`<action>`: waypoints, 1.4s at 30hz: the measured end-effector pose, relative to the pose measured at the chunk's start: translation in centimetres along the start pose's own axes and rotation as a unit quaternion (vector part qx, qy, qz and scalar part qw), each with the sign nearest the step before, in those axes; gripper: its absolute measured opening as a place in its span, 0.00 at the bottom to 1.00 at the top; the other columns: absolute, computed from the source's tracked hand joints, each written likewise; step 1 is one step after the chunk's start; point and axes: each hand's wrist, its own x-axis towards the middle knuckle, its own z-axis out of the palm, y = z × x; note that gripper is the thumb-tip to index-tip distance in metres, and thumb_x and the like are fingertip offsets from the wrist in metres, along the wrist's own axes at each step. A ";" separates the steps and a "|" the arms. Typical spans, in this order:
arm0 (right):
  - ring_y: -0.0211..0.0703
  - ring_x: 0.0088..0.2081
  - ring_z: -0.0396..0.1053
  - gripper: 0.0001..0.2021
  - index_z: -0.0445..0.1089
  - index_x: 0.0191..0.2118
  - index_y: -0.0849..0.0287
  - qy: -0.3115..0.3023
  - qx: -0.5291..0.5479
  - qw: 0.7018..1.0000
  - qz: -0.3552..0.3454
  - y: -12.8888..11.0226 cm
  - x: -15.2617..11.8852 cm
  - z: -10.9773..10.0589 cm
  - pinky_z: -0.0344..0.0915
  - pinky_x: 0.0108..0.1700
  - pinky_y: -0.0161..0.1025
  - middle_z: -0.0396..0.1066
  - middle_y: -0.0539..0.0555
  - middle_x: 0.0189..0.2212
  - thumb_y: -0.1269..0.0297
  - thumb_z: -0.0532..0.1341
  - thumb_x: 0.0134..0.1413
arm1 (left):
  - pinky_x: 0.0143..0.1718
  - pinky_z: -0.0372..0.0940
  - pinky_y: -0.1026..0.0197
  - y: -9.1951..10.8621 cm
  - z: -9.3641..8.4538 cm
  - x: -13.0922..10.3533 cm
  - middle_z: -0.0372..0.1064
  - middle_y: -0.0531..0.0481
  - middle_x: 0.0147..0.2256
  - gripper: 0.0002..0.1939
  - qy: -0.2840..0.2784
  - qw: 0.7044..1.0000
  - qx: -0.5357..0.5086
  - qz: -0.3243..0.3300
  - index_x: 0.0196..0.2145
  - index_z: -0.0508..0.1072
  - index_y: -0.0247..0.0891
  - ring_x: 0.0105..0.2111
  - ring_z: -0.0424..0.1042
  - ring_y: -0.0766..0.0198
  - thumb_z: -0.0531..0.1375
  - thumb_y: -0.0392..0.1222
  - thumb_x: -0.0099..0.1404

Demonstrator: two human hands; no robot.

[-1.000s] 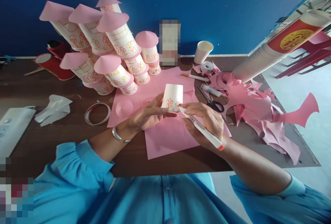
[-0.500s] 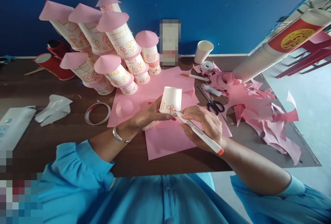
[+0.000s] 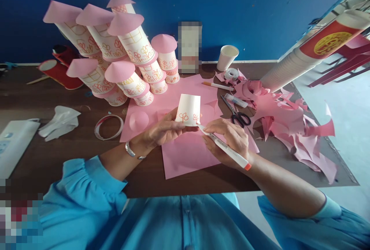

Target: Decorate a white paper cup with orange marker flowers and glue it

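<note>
A white paper cup [image 3: 188, 107] is upside down, with red flowers drawn round its lower edge. My left hand [image 3: 167, 128] holds it, thumb along the front of the rim. In my right hand [image 3: 228, 140] is a white marker [image 3: 228, 151] with an orange-red end; its tip meets the cup near the lower right edge, by a drawn flower. Both hands are above pink paper [image 3: 185, 157]. Decorated cup towers [image 3: 137, 46] with pink cone roofs stand at the back left.
Black scissors [image 3: 240, 119], a glue stick [image 3: 236, 100], pink scraps [image 3: 283, 115] and a tall stack of cups [image 3: 286, 69] are on the right. An upright cup [image 3: 227, 58] stands by the wall. On the left lie a tape roll [image 3: 109, 127] and a power strip [image 3: 17, 144].
The cup has turned in my left hand and shifted slightly left and up, bringing the drawn flowers leftward. The marker tip has moved a little right.
</note>
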 end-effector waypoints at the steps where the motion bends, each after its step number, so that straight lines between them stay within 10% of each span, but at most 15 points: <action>1: 0.40 0.31 0.78 0.08 0.68 0.45 0.55 -0.001 0.001 1.000 -0.001 0.0 0.0 0.0 0.75 0.34 0.36 0.77 0.51 0.31 0.72 0.64 0.62 | 0.54 0.73 0.52 0.1 0.1 0.0 0.79 0.44 0.51 0.26 -0.005 1.000 0.001 -0.003 0.60 0.72 0.45 0.52 0.79 0.52 0.67 0.35 0.64; 42: 0.47 0.39 0.81 0.10 0.69 0.47 0.57 -0.006 0.025 0.999 -0.023 0.2 0.1 0.4 0.79 0.40 0.43 0.78 0.55 0.33 0.74 0.65 0.62 | 0.55 0.69 0.51 0.5 0.9 0.5 0.76 0.43 0.51 0.23 -0.036 0.998 0.054 0.000 0.58 0.71 0.42 0.54 0.75 0.50 0.66 0.38 0.66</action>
